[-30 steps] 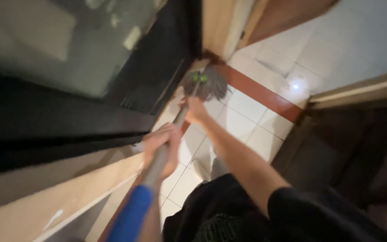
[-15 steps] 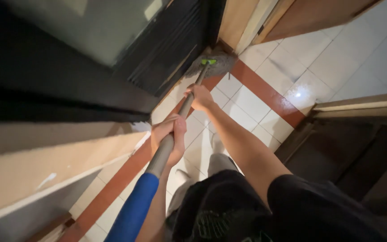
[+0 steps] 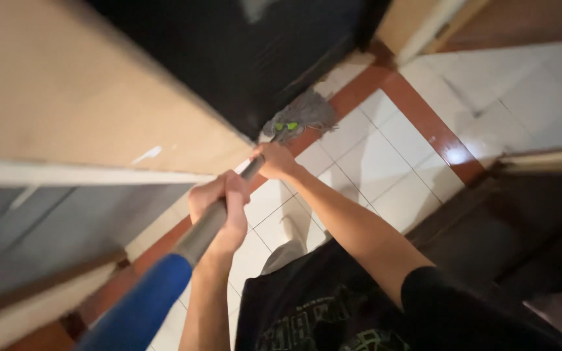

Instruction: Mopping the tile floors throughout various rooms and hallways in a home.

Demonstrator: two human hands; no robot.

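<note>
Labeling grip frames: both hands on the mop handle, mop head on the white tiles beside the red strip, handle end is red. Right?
Not quite: the handle end is blue, not red, as the head view shows. The rest holds: left hand and right hand both grip it, and the mop head rests on the tiles by the red strip.

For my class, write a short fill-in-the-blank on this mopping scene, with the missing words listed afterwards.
1. Both hands grip the handle of a ____, whose grey string head lies on the floor.
2. The right hand holds the handle ____ to the head than the left hand.
3. The grip at the handle's near end is coloured ____.
4. The white tiled floor carries a border stripe coloured ____.

Missing words: mop; nearer; blue; red-brown
</note>
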